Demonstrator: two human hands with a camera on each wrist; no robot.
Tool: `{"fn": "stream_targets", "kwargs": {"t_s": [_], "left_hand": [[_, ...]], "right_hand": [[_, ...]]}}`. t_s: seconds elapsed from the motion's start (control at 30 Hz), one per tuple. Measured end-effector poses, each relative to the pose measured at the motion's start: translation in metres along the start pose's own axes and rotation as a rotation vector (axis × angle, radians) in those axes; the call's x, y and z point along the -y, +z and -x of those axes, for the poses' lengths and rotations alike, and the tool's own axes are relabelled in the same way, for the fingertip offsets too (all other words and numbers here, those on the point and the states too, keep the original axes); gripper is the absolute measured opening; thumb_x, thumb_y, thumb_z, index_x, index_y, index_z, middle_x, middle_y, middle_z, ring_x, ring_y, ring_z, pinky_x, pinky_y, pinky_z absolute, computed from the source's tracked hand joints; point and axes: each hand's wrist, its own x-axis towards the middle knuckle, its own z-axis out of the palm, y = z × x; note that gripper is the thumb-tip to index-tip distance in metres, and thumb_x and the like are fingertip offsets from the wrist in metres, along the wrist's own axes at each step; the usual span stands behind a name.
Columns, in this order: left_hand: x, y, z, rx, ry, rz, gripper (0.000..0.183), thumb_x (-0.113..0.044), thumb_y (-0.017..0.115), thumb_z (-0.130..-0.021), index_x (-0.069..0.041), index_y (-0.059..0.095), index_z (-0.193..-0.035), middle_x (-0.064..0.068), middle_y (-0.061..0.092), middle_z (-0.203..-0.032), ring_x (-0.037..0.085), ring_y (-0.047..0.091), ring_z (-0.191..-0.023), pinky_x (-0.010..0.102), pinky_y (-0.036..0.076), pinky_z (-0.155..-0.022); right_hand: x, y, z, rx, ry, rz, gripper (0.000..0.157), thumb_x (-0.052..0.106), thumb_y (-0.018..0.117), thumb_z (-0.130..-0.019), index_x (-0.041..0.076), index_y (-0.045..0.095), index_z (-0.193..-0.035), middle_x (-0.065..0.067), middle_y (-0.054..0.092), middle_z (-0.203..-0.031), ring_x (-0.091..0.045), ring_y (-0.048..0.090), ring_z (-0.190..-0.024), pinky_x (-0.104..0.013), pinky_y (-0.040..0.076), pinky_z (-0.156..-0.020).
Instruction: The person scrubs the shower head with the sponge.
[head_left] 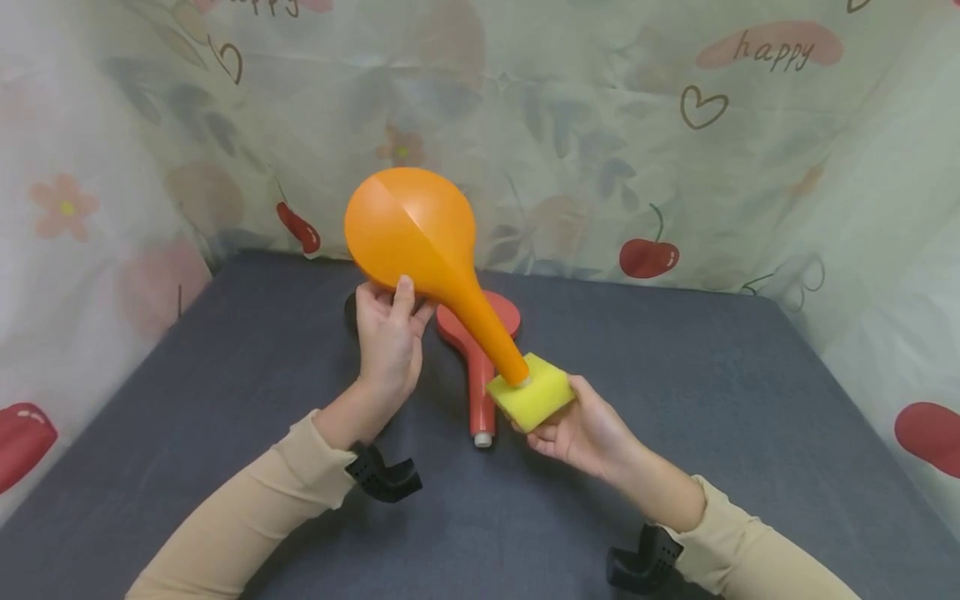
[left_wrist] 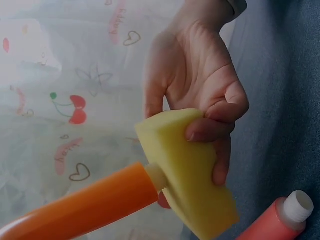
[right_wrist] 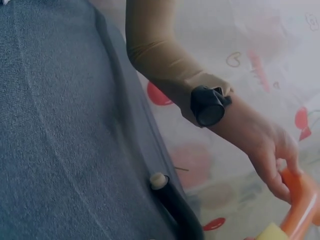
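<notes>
My left hand (head_left: 392, 333) grips the round head of a glossy orange, long-necked plastic piece (head_left: 412, 225), thumb on the near side. The neck slants down to the right and ends in a short pale tip (left_wrist: 156, 176). In my right hand (head_left: 581, 425) is a yellow sponge block (head_left: 536, 396), pinched between thumb and fingers. Its face meets the pale tip in the left wrist view. Both things are held above the table. Below them lies a red round-headed piece (head_left: 480, 375) with a handle and a white threaded end (left_wrist: 299, 205).
A black piece (right_wrist: 175, 205) of similar handled form, with a pale end, lies on the dark grey table (head_left: 712, 400), mostly hidden behind my left hand in the head view. Printed cloth (head_left: 570, 108) hangs behind and at both sides. Black camera mounts (head_left: 384, 475) sit on both wrists.
</notes>
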Motion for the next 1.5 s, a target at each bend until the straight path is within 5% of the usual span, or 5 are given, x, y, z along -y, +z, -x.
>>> {"fn": "stream_targets", "kwargs": {"t_s": [0.37, 0.67, 1.03, 1.3, 1.5], "left_hand": [[0.002, 0.0, 0.0, -0.027, -0.018, -0.023, 0.023, -0.007, 0.043, -0.098, -0.012, 0.031, -0.116, 0.001, 0.046, -0.11, 0.016, 0.051, -0.1, 0.03, 0.052, -0.089], [0.005, -0.001, -0.004, -0.062, -0.026, -0.02, 0.021, -0.006, 0.045, -0.097, -0.012, 0.032, -0.113, 0.003, 0.047, -0.11, 0.016, 0.053, -0.101, 0.031, 0.052, -0.09], [-0.001, -0.009, -0.014, -0.128, -0.012, 0.004, 0.027, -0.011, 0.045, -0.097, -0.009, 0.036, -0.122, 0.0, 0.05, -0.105, 0.013, 0.049, -0.089, 0.027, 0.053, -0.083], [0.002, -0.014, -0.012, -0.11, -0.117, -0.062, 0.022, -0.015, 0.045, -0.097, -0.005, 0.05, -0.116, -0.001, 0.058, -0.097, 0.011, 0.055, -0.077, 0.024, 0.052, -0.074], [0.009, -0.015, -0.01, -0.097, -0.225, -0.114, 0.028, -0.013, 0.043, -0.098, 0.001, 0.048, -0.123, -0.001, 0.059, -0.099, 0.009, 0.058, -0.079, 0.023, 0.053, -0.077]], "right_hand": [[0.006, 0.011, 0.003, -0.243, -0.168, 0.205, 0.051, 0.037, 0.024, -0.102, 0.039, -0.001, -0.146, -0.01, 0.029, -0.134, -0.02, 0.05, -0.095, -0.028, 0.04, -0.08], [-0.007, 0.023, 0.003, -0.283, -0.198, 0.508, 0.06, 0.033, 0.04, -0.1, 0.04, 0.0, -0.145, -0.017, 0.04, -0.13, -0.022, 0.055, -0.09, -0.028, 0.04, -0.085], [-0.014, 0.02, 0.001, -0.265, -0.156, 0.687, 0.061, 0.037, 0.046, -0.097, 0.041, 0.008, -0.145, -0.019, 0.047, -0.122, -0.023, 0.049, -0.094, -0.029, 0.04, -0.082], [-0.002, 0.008, -0.002, -0.352, -0.215, 0.772, 0.063, 0.035, 0.045, -0.098, 0.046, 0.005, -0.145, -0.017, 0.046, -0.116, -0.027, 0.045, -0.093, -0.033, 0.037, -0.082], [0.007, -0.001, -0.002, -0.375, -0.277, 0.842, 0.068, 0.036, 0.046, -0.098, 0.048, -0.003, -0.145, -0.018, 0.034, -0.14, -0.034, 0.05, -0.117, -0.05, 0.038, -0.101]]}}
